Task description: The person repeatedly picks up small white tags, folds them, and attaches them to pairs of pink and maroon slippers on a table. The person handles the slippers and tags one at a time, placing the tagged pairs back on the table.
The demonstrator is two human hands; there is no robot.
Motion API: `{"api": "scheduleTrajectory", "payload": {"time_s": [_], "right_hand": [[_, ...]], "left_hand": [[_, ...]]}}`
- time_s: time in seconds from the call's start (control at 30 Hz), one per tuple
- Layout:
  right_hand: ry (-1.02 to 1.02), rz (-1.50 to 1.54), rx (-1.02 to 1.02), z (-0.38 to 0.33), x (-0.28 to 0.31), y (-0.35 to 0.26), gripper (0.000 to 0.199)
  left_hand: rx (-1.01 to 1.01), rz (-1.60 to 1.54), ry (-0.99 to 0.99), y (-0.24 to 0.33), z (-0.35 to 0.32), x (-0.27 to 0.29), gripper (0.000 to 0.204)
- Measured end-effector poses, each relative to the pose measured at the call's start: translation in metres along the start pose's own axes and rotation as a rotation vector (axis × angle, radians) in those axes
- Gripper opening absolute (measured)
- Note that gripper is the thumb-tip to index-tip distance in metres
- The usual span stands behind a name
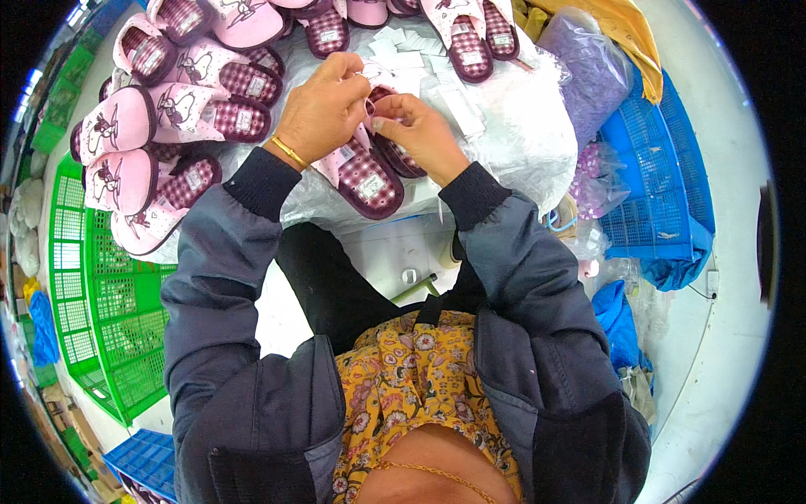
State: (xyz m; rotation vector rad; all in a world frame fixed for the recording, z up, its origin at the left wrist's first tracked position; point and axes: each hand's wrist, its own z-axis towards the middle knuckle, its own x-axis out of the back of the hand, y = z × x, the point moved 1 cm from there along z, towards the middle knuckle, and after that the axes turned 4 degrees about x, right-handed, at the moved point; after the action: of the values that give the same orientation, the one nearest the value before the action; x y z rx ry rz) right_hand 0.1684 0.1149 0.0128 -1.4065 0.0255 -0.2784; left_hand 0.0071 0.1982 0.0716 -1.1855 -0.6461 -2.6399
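- The left hand [326, 111] is near the top middle of the frame. Its fingers are bent in and close together. The tips are by the top end of a slipper, but I cannot tell if they pinch anything.
- The right hand [421, 134] is just beside it, on the right. Its fingers are curled, and the thumb and first finger are near each other, next to a dark red edge of the slipper. It is too small to tell if they have hold of it.
- The pair of slippers [369, 186] at the hands is in the upper middle of the frame, with toes up and heels down. They are pink, with dark red and white checks inside. One is partly under the right hand.
- They are at the near side of a table [512, 160] with shiny clear plastic on it.
- White tags [460, 105] lie in a messy bunch just past the hands.
- A big heap of pink slippers [126, 181] fills the upper left. Many have a dark drawing on top.
- Two more slippers [468, 55] sit side by side at the top, right of the middle.
- A green basket [126, 311] is at the left.
- A blue basket [651, 185] is at the right, with a purple bag [583, 71] beside it and a yellow cloth [625, 29] above.
- The left wrist has a gold bracelet [290, 153] on it.
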Motion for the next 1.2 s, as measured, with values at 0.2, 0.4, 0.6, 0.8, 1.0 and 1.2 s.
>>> {"api": "scheduleTrajectory", "payload": {"time_s": [0.2, 0.4, 0.6, 0.8, 1.0, 1.2], "right_hand": [[-0.100, 0.291, -0.007, -0.004, -0.005, -0.004, 0.018], [-0.114, 0.220, 0.065, -0.002, -0.006, 0.007, 0.015], [-0.119, -0.197, 0.132, -0.021, -0.013, -0.015, 0.026], [-0.056, -0.522, 0.259, -0.022, -0.026, -0.019, 0.032], [-0.013, -0.638, 0.262, -0.019, -0.032, -0.018, 0.028], [0.033, -0.696, 0.270, -0.017, -0.034, -0.012, 0.026]], "left_hand": [[0.017, -0.043, 0.018, 0.011, -0.010, 0.012, 0.011], [0.063, -0.090, 0.193, 0.006, -0.032, 0.011, 0.013], [0.080, 0.037, -0.027, -0.006, -0.057, -0.005, 0.013], [0.170, 0.107, -0.084, -0.004, -0.057, -0.014, 0.023], [0.165, 0.056, -0.033, -0.009, -0.060, -0.017, 0.023], [0.165, 0.079, -0.068, -0.010, -0.058, -0.018, 0.023]]}}
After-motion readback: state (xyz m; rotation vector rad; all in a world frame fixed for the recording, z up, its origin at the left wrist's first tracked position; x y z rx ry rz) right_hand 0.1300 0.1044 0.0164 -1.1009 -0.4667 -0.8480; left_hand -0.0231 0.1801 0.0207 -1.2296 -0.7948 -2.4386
